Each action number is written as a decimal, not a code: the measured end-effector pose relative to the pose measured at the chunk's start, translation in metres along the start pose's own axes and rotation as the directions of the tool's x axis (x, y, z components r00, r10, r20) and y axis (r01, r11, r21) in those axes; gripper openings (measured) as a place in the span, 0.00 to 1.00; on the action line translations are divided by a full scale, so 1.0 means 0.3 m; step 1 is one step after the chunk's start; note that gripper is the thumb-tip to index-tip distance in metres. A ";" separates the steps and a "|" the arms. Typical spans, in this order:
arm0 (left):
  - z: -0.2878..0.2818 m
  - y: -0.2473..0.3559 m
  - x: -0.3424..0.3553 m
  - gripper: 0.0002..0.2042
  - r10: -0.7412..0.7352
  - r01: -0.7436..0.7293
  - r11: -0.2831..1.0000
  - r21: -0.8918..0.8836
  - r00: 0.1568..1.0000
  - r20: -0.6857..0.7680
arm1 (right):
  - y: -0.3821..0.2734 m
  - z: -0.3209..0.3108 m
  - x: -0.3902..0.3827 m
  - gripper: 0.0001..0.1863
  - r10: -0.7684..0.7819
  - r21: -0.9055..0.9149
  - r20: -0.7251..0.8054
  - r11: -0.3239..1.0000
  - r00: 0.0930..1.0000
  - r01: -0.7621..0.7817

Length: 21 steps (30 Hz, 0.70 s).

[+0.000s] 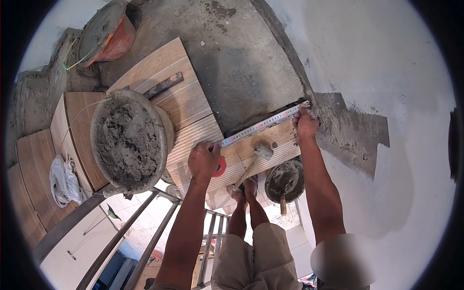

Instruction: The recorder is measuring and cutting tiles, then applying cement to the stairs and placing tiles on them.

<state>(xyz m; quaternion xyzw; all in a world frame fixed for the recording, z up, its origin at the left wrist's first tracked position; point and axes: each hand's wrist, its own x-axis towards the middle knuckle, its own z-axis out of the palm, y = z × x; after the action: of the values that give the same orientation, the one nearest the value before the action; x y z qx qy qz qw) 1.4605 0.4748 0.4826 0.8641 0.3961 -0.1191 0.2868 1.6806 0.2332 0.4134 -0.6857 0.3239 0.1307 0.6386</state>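
Observation:
A tape measure blade (pixel 261 125) stretches taut across the gap between the wood-patterned tiles and the wall, along the edge of a step. My left hand (pixel 202 160) is closed on the tape's end by its red case (pixel 220 167), which shows below the fingers. At the wall corner, my right hand (pixel 306 125) pinches the other end of the blade. A mallet (pixel 263 151) with a cement-smeared head and wooden handle lies on the tiled step (pixel 234 153) between my arms.
Left of my left hand stands a large bucket of mortar (pixel 129 145). Behind it are a flat dark bar (pixel 163 85) and a reddish tub (pixel 118 41). A smaller mortar bucket (pixel 285 181) sits by my feet. Metal railing (pixel 145 220) runs at lower left; a white bundle (pixel 65 181) lies on tiles.

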 end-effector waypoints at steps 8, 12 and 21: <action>-0.041 -0.323 -0.144 0.09 0.223 -0.184 0.862 -0.472 0.974 0.029 | -0.049 0.053 -0.190 0.14 -0.027 0.013 0.325 1.000 0.945 0.024; -0.044 -0.408 -0.382 0.07 0.122 0.012 0.825 -0.564 0.973 0.198 | -0.031 -0.100 -0.353 0.14 -0.110 -0.124 0.434 0.976 0.894 0.181; 0.081 -0.644 -0.926 0.15 -0.202 0.606 0.368 -0.705 0.792 0.576 | -0.175 -0.645 -0.762 0.05 -0.349 -0.544 0.473 0.607 0.809 0.580</action>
<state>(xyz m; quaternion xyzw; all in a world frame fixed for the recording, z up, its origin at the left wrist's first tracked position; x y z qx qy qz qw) 1.1330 0.3902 0.5057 0.4254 0.5375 -0.1427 0.7140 1.4947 0.1094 0.6196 -0.8965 -0.0449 0.1733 0.4052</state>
